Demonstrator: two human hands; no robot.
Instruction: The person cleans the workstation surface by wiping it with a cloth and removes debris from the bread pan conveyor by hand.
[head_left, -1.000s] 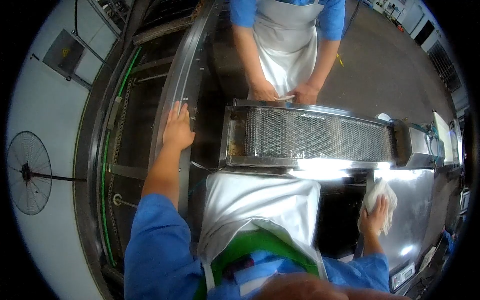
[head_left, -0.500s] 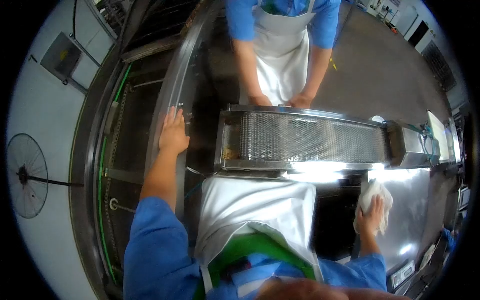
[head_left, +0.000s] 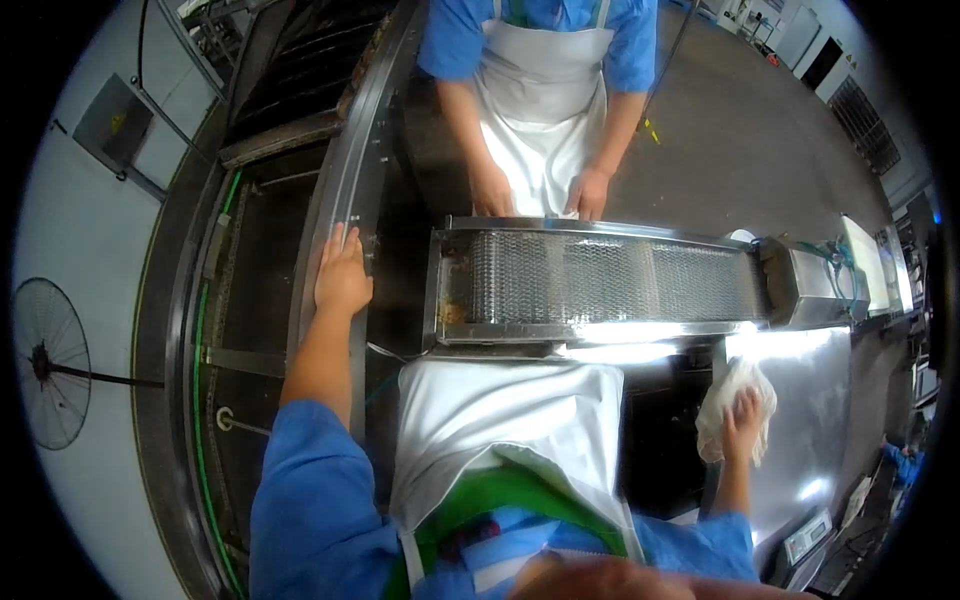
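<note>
My left hand [head_left: 343, 272] lies with fingers stretched out on the long metal rail [head_left: 325, 195] at the left, holding nothing. On the right, my right hand [head_left: 741, 428] grips a crumpled white cloth [head_left: 722, 408] with curled fingers and presses it against the shiny metal table [head_left: 812, 400]. In front of me stands a narrow conveyor with a metal mesh belt [head_left: 600, 280]. Some yellowish bits sit at its left end, too small to make out.
Across the conveyor, a co-worker in a white apron [head_left: 545, 110] has both hands near its far edge. A wall fan [head_left: 45, 362] is at the left, beside a frame with a chain and green strip. A metal box [head_left: 812, 285] with cables sits at the belt's right end. A scale [head_left: 808, 538] stands at lower right.
My right hand and the cloth have shifted slightly left, and its fingers are more curled. My left hand stays on the rail. The co-worker's hands have moved apart. The view has shifted a little.
</note>
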